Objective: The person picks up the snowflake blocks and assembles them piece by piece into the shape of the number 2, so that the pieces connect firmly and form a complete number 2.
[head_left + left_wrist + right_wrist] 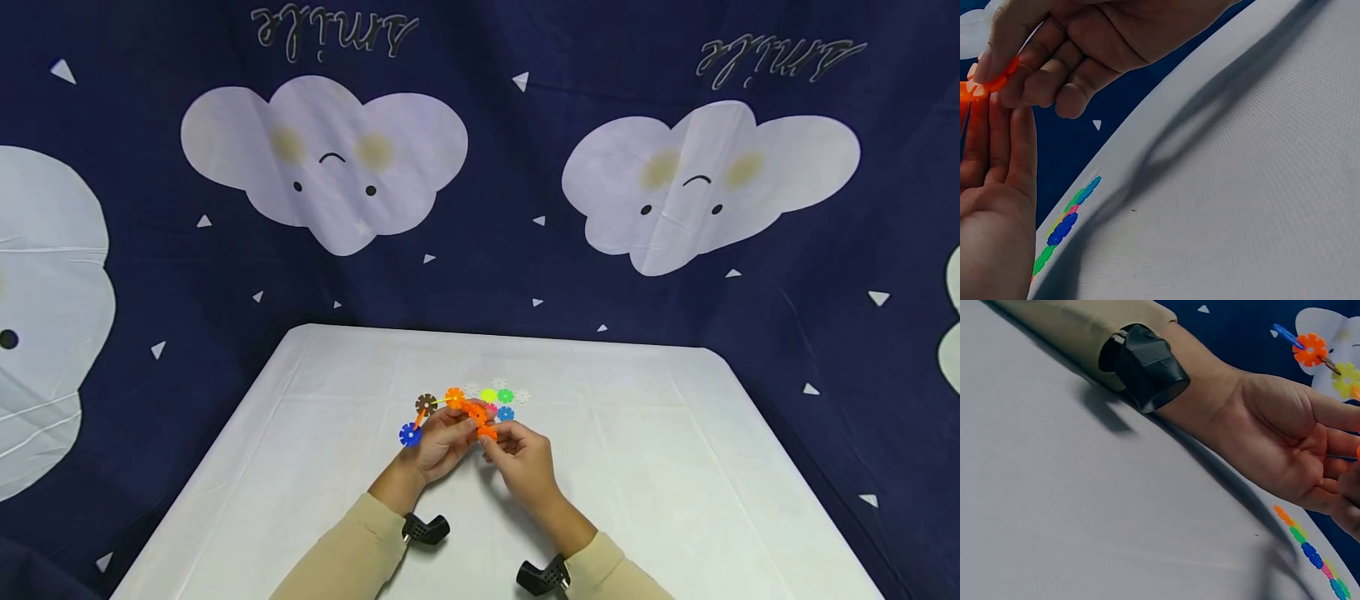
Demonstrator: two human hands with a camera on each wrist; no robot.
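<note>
Both hands meet over the table's middle around a chain of interlocking snowflake discs. My left hand holds the chain between thumb and fingers at an orange disc. From there the chain runs left through another orange disc, a thin yellow one seen edge-on, a brown disc and a blue disc. With thumb and forefinger, my right hand pinches an orange disc against the chain's near end. In the left wrist view, the right thumb partly covers this orange disc; whether it is slotted in, I cannot tell.
Several loose discs lie flat beyond the hands, among them a green one, a yellow one, a light blue one and white ones. A white cloth covers the table. Behind hangs a navy curtain with clouds.
</note>
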